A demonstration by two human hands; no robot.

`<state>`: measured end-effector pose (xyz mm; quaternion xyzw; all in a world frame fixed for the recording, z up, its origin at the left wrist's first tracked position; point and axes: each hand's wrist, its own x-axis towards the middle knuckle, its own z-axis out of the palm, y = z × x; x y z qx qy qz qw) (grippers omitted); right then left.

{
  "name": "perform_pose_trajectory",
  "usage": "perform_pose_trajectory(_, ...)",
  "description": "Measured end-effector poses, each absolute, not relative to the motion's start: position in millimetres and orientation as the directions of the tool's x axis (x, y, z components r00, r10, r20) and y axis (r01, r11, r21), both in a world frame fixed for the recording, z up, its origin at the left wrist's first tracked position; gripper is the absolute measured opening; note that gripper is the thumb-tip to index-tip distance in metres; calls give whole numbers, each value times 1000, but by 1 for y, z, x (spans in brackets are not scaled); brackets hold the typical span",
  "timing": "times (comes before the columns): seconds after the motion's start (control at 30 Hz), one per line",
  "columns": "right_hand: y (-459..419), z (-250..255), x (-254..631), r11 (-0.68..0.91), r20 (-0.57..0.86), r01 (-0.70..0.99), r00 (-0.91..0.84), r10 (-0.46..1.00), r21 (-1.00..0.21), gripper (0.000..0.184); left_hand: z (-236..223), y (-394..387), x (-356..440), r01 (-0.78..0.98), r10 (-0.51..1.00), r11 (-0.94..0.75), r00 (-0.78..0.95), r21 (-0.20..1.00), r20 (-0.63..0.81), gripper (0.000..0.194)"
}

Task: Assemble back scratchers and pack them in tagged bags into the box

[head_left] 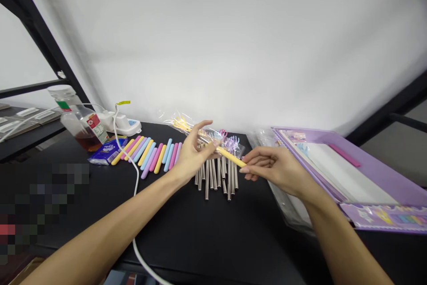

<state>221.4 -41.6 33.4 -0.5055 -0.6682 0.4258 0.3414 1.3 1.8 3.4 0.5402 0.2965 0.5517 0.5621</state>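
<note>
Right at the fingertips: a smooth yellow plastic stick [231, 157], above the far ends of a bunch of silver metal tubes [207, 182]. Pinched at its near end between thumb and fingers of the right hand [271, 167], the other fingers loosely curled. Left hand [195, 154] at the far end, partly open, index finger lifted, thumb by the stick; lower fingers hidden, so impossible to tell how firm the hold. Just beyond, left of the tubes and behind that hand, a clear crinkly plastic wrapper [171, 118] with a yellow claw-shaped piece [181, 123] inside, roughly in line with the stick; any join out of sight.

Now outward. At the far ends of the tubes, a cluster of pink, purple and blue claw-shaped pieces [231, 143]. Near ends all bare, with no coloured stick on any visible one. Left of the tubes, a slanting row of pink, yellow, blue and purple plastic sticks [160, 159], laid out and apart from the metal. Looking, by judgement, like an early point: sorted and spread, just one stick up in the hands, plenty lying loose.

Farther left of the tubes, a blue-purple packet [108, 150] and a clear bottle with a white lid [76, 120]. Right of the tubes, an open purple box [387, 169].
</note>
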Motion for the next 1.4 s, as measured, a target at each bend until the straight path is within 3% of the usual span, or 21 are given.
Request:
perform_pose_trajectory(0.13,-37,23,210,302,261,555,-154,953,-775,45,0,-11,8,-254,868,-149,429,956,250,57)
perform_pose_trajectory(0.23,-36,21,204,406,430,678,-146,891,-612,52,1,-10,6,-216,842,-190,465,958,272,55)
perform_pose_trajectory(0.33,-37,22,205,528,520,645,-228,823,-552,39,6,-4,-3,-178,830,-222,481,959,282,55)
perform_pose_trajectory(0.43,-40,26,212,644,525,524,-379,762,-557,8,12,3,-11,-209,818,-201,501,957,282,52)
perform_pose_trajectory(0.57,-42,25,217,699,474,494,-514,715,-517,16,14,7,-16,-239,805,-144,536,960,255,48)
perform_pose_trajectory(0.83,-39,17,202,763,581,387,-495,646,-519,8,10,4,-16,-185,692,-102,692,977,204,45)
perform_pose_trajectory(0.9,-39,14,199,738,592,380,-442,674,-557,2,10,2,-15,-180,666,-91,720,979,194,41)
perform_pose_trajectory(0.97,-37,11,195,638,551,364,-322,770,-679,20,10,1,-15,-176,655,-105,728,979,201,37)
perform_pose_trajectory(1.1,-34,8,191,203,178,200,-137,974,-958,55,12,1,-15,-153,646,-164,730,974,223,27)
perform_pose_trajectory(1.2,-34,9,192,20,-26,204,-223,975,-979,44,13,3,-18,1,657,-288,728,958,197,22)
perform_pose_trajectory(1.3,-34,10,194,12,-43,198,-272,961,-980,34,13,5,-22,119,700,-368,689,922,190,33)
perform_pose_trajectory(1.4,-35,10,193,26,-24,177,-277,961,-984,32,13,6,-23,77,737,-331,643,941,207,45)
